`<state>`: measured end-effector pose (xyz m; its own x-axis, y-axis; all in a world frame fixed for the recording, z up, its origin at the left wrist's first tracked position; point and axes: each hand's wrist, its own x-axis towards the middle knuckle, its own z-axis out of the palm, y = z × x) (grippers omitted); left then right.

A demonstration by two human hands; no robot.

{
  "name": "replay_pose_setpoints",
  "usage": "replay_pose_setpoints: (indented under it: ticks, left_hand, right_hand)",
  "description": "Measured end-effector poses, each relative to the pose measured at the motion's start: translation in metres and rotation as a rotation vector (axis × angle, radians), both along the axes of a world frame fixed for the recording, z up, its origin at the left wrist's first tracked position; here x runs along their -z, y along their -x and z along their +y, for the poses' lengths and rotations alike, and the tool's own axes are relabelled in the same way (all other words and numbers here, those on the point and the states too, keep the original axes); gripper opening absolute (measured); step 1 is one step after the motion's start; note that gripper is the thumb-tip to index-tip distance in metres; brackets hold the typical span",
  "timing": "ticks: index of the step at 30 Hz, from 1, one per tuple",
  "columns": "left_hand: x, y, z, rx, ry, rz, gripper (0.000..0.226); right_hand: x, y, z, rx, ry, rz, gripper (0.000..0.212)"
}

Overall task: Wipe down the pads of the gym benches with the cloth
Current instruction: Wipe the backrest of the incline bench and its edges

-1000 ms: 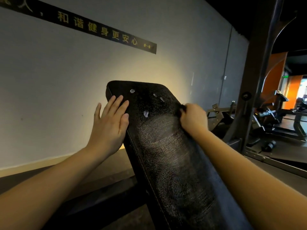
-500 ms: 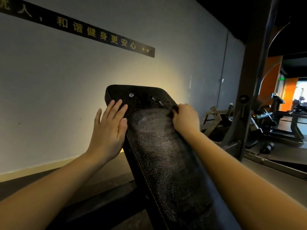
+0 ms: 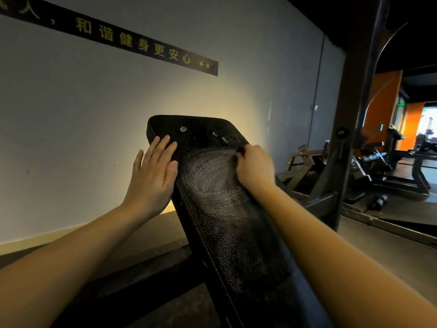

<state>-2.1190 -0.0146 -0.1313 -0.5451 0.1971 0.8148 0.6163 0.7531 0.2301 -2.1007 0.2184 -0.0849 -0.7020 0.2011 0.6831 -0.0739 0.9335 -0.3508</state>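
I stood over a tilted black pad [image 3: 227,209] that rose away from me toward a grey wall [image 3: 71,114] bearing a dark sign [image 3: 132,41] with yellow characters. My left hand [image 3: 151,178] lay flat against the pad's upper left edge, fingers straight and together, holding nothing and bracing it. My right hand [image 3: 254,166] was curled into a fist on the pad's upper right side, bunched round the cloth [image 3: 240,150]. Only a dark scrap of the cloth showed at my fingertips; the rest was hidden in my grip. Between my hands the pad carried pale, curved wipe marks, and lower down it looked streaked too. Above the marks, near the top edge, three small pale spots [image 3: 183,129] sat on dark, unmarked material. To the right stood a dark rack [image 3: 350,138], with other gym machines beyond it. I judged I was mid-wipe on the upper part of this pad, with the top strip not yet done. The next move, as I saw it, called for pushing the cloth up and leftward over those spots, pressing firmly while my left hand steadied the pad.
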Motion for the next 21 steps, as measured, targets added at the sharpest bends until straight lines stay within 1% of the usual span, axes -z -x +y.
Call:
replay_pose_setpoints:
  ticks: [1, 3, 5, 6, 7, 10, 11, 12, 13, 15, 16, 18, 20, 21]
  left_hand:
    - [-0.001, -0.002, -0.001, -0.011, 0.017, -0.003, 0.065]
    - [-0.003, -0.004, -0.004, -0.031, 0.042, -0.007, 0.066]
    - [-0.004, -0.004, -0.005, -0.027, 0.040, -0.019, 0.066]
    - [-0.004, -0.004, -0.005, -0.018, 0.032, -0.030, 0.066]
    - [-0.003, -0.002, -0.003, -0.007, 0.023, -0.045, 0.066]
    - [-0.001, 0.001, 0.001, 0.025, -0.012, -0.096, 0.067]
    - [-0.001, 0.001, 0.002, 0.031, -0.021, -0.108, 0.068]
    - [-0.002, 0.001, 0.001, 0.032, -0.017, -0.116, 0.069]
    - [-0.003, 0.001, 0.000, 0.022, -0.003, -0.118, 0.069]
    - [-0.006, -0.001, -0.004, -0.018, 0.060, -0.111, 0.070]
    - [-0.009, -0.002, -0.005, -0.043, 0.099, -0.111, 0.071]
    - [-0.014, -0.006, -0.008, -0.098, 0.177, -0.123, 0.069]
    - [-0.019, -0.013, -0.008, -0.151, 0.223, -0.120, 0.061]
    - [-0.022, -0.018, -0.007, -0.162, 0.219, -0.107, 0.057]
  right_hand:
    - [0.001, -0.001, -0.029, -0.104, -0.042, 0.054, 0.028]
    - [0.022, -0.034, -0.068, -0.369, -0.185, 0.160, 0.025]
    - [0.054, -0.074, -0.053, -0.621, -0.279, 0.183, 0.022]
    - [0.068, -0.087, -0.029, -0.666, -0.279, 0.179, 0.022]
    - [0.076, -0.093, 0.001, -0.611, -0.256, 0.168, 0.022]
    - [0.064, -0.067, 0.082, -0.129, -0.133, 0.055, 0.024]
    - [0.051, -0.051, 0.090, 0.012, -0.063, -0.001, 0.026]
    - [0.038, -0.038, 0.083, 0.082, 0.005, -0.033, 0.027]
    - [0.026, -0.029, 0.066, 0.085, 0.037, -0.039, 0.028]
    - [0.016, -0.021, 0.014, -0.042, 0.031, 0.002, 0.029]
    - [0.020, -0.026, -0.014, -0.149, -0.019, 0.059, 0.028]
    - [0.048, -0.066, -0.048, -0.393, -0.163, 0.134, 0.023]
    - [0.087, -0.115, -0.032, -0.577, -0.234, 0.138, 0.020]
    - [0.101, -0.131, -0.009, -0.589, -0.226, 0.135, 0.020]
